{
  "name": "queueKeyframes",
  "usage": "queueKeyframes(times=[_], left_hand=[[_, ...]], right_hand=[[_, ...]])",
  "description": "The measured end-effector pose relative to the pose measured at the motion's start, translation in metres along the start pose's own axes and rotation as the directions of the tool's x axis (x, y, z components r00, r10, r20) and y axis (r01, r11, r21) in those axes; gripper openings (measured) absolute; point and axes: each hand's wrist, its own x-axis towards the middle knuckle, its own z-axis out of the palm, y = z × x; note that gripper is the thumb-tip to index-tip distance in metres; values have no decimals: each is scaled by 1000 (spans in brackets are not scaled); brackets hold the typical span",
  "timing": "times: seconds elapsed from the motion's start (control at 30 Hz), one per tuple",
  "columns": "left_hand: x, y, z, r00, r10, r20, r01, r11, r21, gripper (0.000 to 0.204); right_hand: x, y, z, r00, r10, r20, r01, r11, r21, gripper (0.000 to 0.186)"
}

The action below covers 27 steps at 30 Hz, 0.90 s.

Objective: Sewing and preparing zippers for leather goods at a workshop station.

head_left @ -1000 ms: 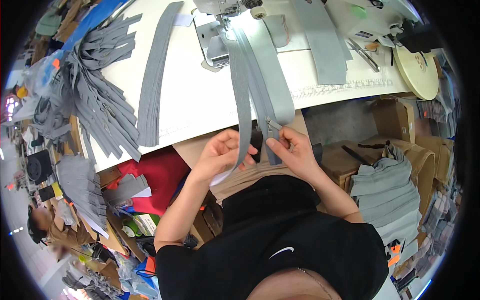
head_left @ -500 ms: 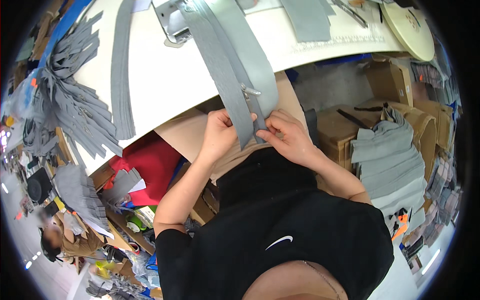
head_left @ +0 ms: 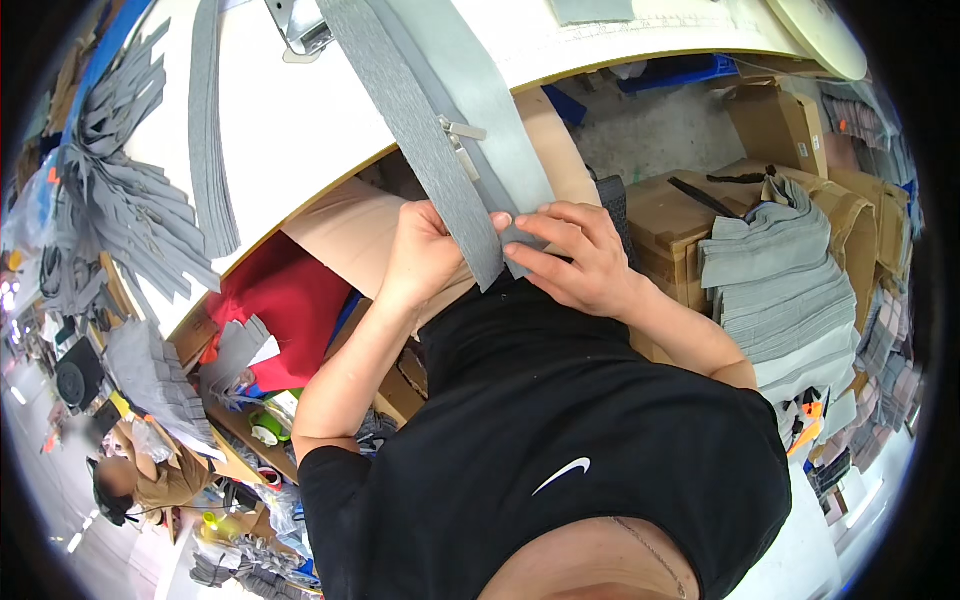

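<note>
A long grey fabric strip (head_left: 390, 110), a darker grey zipper tape and a paler grey band (head_left: 480, 75) hang side by side over the table's edge. A metal zipper slider (head_left: 460, 135) sits on the tape. My left hand (head_left: 430, 250) is closed around the lower part of the strips, some fingers hidden behind them. My right hand (head_left: 570, 255) has curled fingers, with thumb and forefinger pinching the tape's lower end just right of the left fingertips.
The white worktable (head_left: 270, 120) holds a pile of grey strips (head_left: 120, 200) and a straight bundle (head_left: 210, 130). Cardboard boxes (head_left: 660, 240) and stacked grey fabric (head_left: 775, 290) are at right, red cloth (head_left: 280, 310) at left. Another person (head_left: 150, 480) is at lower left.
The view has shifted, so the table appears higher. My hands have moved up to the strips' lower end; my left hand now grips behind them, my right fingers have closed on the tape.
</note>
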Motion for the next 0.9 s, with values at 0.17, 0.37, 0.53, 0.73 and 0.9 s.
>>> queueKeyframes(times=[0.17, 0.37, 0.53, 0.73, 0.9], left_hand=[[0, 0, 0, 1000, 0, -17, -1, 1000, -26, 12], [-5, 13, 2, 991, -131, 26, 133, 979, -155, 16], [-1, 21, -12, 998, -63, 7, 63, 982, -175, 28], [7, 46, -11, 959, 40, -282, -103, 972, -213, 47], [9, 48, -4, 948, 69, -310, -73, 997, -1, 32]], right_hand=[[1, 2, 3, 995, -83, -61, 80, 996, -42, 33], [6, 3, 1, 986, -139, -97, 133, 989, -62, 30], [15, 6, -10, 972, -234, -26, 232, 971, -58, 27], [28, -1, -20, 947, -320, 38, 322, 943, -88, 20], [39, -7, -24, 939, -340, 49, 343, 933, -107, 18]])
